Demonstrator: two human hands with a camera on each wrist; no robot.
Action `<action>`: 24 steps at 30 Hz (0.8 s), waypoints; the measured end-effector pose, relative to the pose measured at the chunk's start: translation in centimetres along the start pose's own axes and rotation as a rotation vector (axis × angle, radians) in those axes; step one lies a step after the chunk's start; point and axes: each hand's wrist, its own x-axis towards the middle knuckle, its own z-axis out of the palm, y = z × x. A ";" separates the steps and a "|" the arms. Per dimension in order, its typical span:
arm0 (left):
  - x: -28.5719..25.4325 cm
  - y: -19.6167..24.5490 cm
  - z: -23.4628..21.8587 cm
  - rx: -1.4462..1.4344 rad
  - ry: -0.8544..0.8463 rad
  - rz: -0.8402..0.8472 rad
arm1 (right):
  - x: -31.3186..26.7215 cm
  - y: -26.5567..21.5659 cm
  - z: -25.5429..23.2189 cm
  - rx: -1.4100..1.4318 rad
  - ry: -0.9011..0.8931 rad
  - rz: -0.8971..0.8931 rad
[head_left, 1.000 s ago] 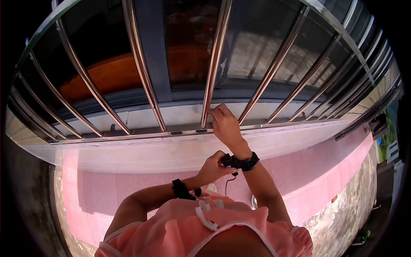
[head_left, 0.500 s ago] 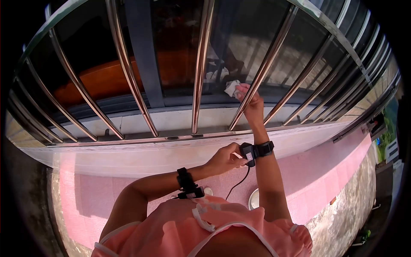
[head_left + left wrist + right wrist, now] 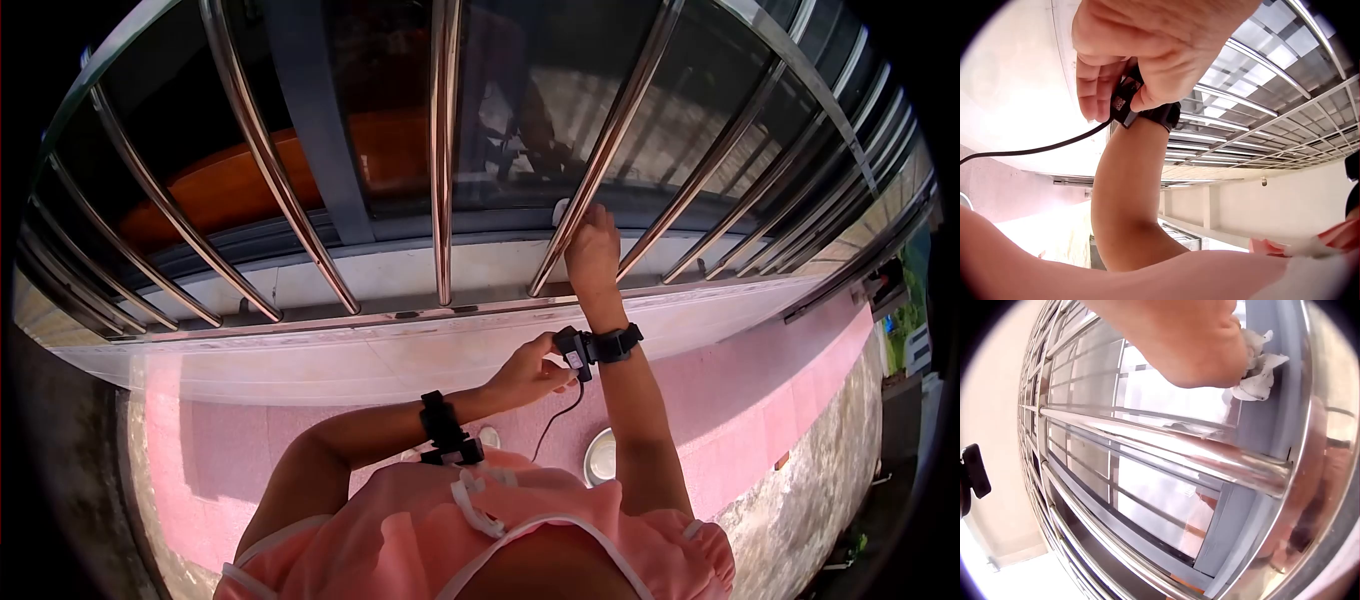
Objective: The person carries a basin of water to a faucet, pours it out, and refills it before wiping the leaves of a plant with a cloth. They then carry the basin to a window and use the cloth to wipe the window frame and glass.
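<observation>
In the head view the right hand (image 3: 593, 254) reaches between two metal bars to the lower frame of the window. It grips a crumpled white tissue (image 3: 1259, 378), seen in the right wrist view against the grey window frame (image 3: 1266, 419). The left hand (image 3: 527, 374) pinches the small black camera (image 3: 574, 352) strapped at the right wrist. In the left wrist view the left hand (image 3: 1154, 53) has its thumb and fingers around that black camera (image 3: 1125, 100), from which a black cable runs left.
Upright metal bars (image 3: 441, 180) stand in front of the dark window (image 3: 560, 110), above a pale ledge (image 3: 390, 277). A round metal basin (image 3: 601, 458) sits on the pink floor (image 3: 300, 440). The black cable (image 3: 553, 419) hangs below the wrist camera.
The right hand has moved right, to the other side of a bar, then down from the glass to the frame with the tissue. The left hand has followed the right wrist rightward.
</observation>
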 end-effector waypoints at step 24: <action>0.0 -0.3 1.2 -0.077 0.004 -0.083 | -1.0 -0.9 -0.6 0.269 -0.071 -0.039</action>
